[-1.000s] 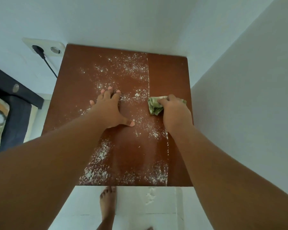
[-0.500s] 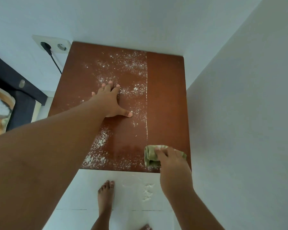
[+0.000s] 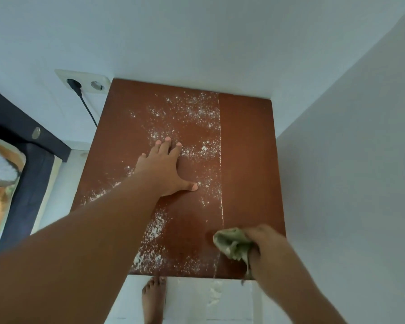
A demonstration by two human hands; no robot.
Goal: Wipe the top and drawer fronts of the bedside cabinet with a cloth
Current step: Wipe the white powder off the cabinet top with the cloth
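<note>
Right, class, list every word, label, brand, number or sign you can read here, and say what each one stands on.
None can be read. The cabinet top, the cloth and the wall socket show no lettering; the small metal disc at the left is too small to tell.

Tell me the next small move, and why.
Probably carry the cloth to the back edge, just left of the white powder line, and pull forward. The right hand grips it at the front edge; the cabinet top is clean right of that line, powdery left.
</note>
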